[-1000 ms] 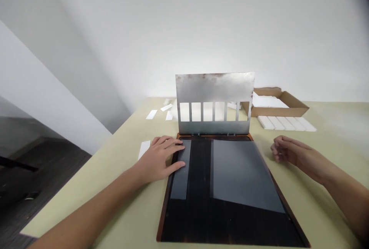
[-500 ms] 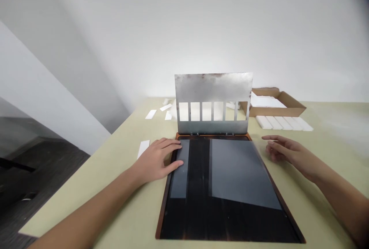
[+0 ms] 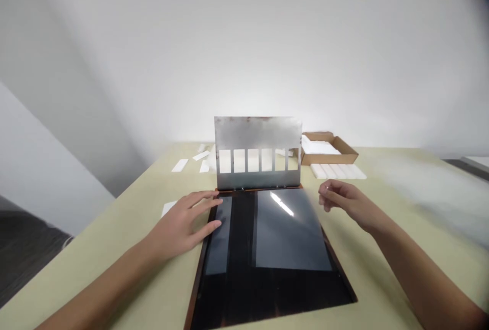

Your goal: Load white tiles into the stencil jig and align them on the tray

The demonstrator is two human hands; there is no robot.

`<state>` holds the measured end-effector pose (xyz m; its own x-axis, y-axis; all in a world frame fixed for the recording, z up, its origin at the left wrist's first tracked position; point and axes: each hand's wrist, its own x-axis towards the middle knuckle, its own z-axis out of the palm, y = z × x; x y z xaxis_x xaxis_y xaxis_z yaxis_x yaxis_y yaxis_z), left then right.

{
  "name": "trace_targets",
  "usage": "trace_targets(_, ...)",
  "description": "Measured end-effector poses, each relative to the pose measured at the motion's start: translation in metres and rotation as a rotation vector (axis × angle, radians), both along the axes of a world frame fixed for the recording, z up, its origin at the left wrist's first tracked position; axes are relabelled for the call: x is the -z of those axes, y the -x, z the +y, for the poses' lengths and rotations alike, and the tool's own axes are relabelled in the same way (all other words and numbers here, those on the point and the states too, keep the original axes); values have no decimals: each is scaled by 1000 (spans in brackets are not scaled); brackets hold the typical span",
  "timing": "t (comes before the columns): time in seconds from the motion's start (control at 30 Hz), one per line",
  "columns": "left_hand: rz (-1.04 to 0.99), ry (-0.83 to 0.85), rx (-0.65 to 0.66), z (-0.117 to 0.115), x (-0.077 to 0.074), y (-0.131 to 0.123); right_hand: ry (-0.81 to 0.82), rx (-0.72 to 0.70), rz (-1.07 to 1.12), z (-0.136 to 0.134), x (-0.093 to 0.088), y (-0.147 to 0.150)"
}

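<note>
My left hand [image 3: 181, 223] lies flat with its fingers spread on the upper left corner of a dark glossy board [image 3: 267, 294] with a wooden rim. It touches a grey translucent strip [image 3: 218, 241] on that board. My right hand [image 3: 344, 201] hangs loosely curled near the board's upper right edge, holding nothing, beside a wider grey sheet [image 3: 288, 233]. Behind the board stands a metal plate [image 3: 257, 134] with a row of rectangular slots, hinged at the board's far edge. A white strip [image 3: 168, 208] lies just beyond my left fingers.
The pale yellow table [image 3: 420, 192] ends in an edge at the left, above a dark floor. Several white strips [image 3: 179, 165] lie behind the plate at left. At back right are a cardboard box [image 3: 328, 149] holding white pieces and a row of white bars [image 3: 338, 171].
The whole view has shifted, and everything sits lower, further left and smaller. My right hand has curled its fingers. My left hand stays on the board's corner.
</note>
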<state>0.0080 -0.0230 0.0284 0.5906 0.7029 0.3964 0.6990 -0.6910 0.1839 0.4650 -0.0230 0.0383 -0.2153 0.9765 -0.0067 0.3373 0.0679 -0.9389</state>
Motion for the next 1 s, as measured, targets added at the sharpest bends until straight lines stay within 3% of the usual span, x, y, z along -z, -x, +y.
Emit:
trace_targets(0.07,-63,-46,14,-10,-33,-18,-48,-71,19,-6,-35,17)
trace_targets(0.23,-114,-89,169,-43,-139,-88,-230,-351,102,-32,-127,71)
trace_targets(0.33,-222,-42,175,-50,-174,-115,-378,-389,195,-51,-156,93)
trace_targets(0.47,-373,19,153,-56,-182,-116,-487,-282,128,-65,-160,104)
trace_targets(0.6,-332,4,176,-60,-179,-107,-488,-241,-31,-68,-153,110)
trace_targets(0.9,-355,-138,207,-55,-176,-109,-418,-374,199,-57,-149,107)
trace_targets(1.0,-381,-193,225,-57,-175,-112,-441,-340,217,-55,-148,105)
